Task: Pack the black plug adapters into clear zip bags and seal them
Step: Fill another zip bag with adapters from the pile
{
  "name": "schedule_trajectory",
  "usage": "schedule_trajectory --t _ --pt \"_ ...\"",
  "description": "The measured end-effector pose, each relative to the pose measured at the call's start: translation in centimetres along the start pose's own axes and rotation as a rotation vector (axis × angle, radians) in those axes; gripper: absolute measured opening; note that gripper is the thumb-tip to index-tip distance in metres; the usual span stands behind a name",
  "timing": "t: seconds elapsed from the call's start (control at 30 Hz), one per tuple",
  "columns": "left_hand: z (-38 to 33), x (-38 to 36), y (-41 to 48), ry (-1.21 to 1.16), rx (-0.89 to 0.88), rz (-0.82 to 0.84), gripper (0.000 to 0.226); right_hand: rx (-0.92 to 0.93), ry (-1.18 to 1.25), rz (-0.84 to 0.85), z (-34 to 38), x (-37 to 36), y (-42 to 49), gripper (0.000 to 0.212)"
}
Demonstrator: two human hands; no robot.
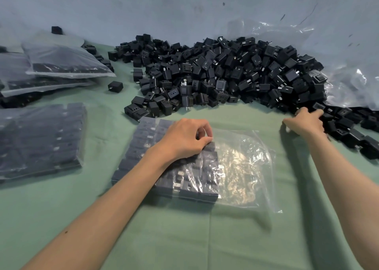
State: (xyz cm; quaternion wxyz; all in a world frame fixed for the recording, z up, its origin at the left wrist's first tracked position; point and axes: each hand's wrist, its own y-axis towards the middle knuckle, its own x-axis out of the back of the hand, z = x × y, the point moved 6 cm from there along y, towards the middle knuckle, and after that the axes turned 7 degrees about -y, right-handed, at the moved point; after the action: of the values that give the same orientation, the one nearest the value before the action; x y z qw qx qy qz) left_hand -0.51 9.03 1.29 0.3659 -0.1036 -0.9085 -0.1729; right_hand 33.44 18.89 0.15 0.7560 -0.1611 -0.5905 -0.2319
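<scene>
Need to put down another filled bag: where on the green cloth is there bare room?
Bare green cloth: nearside of the half-filled clear zip bag, and the strip between it and the flat packed clear bag leftward. Crowded: the black plug adapter heap behind.

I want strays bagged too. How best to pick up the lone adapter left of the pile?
Pinch the lone adapter from above across its flat body sides; its prongs jut out at its lower left, and it lies apart from the pile.

Two hands [185, 139] [305, 122], one adapter heap [215, 73], four-plus bags [246, 167]
</scene>
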Motion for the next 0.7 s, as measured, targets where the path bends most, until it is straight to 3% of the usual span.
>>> schedule_trajectory --t 0.07,0.17,0.3,0.43,0.57,0.63,0.7 --pt "0.0 0.0 0.0 0.002 -0.002 -0.003 0.008 -0.011 0.104 -0.001 -0.4 0.0 -0.6 0.035" --pt "0.0 0.1 0.0 0.005 -0.005 -0.002 0.007 0.167 0.338 0.082 0.4 -0.5 -2.2 0.031" --pt "-0.1 -0.1 -0.1 0.009 -0.009 0.004 0.006 0.380 0.546 0.501 1.5 -1.4 -6.6 0.016" --pt "-0.1 0.0 0.0 0.015 -0.011 0.000 0.006 0.496 0.559 0.822 1.3 -0.4 -9.6 0.017" --pt "0.0 0.0 0.0 0.019 -0.014 -0.001 0.009 0.667 0.227 1.075 1.2 -0.3 -12.6 0.020" --pt "0.0 0.0 0.0 0.013 -0.016 -0.004 0.009 0.709 0.281 1.142 2.1 -0.9 -14.0 0.011" --pt "0.0 0.0 0.0 0.002 -0.019 -0.006 0.009 0.737 0.421 1.143 3.5 -1.3 -14.8 0.024"
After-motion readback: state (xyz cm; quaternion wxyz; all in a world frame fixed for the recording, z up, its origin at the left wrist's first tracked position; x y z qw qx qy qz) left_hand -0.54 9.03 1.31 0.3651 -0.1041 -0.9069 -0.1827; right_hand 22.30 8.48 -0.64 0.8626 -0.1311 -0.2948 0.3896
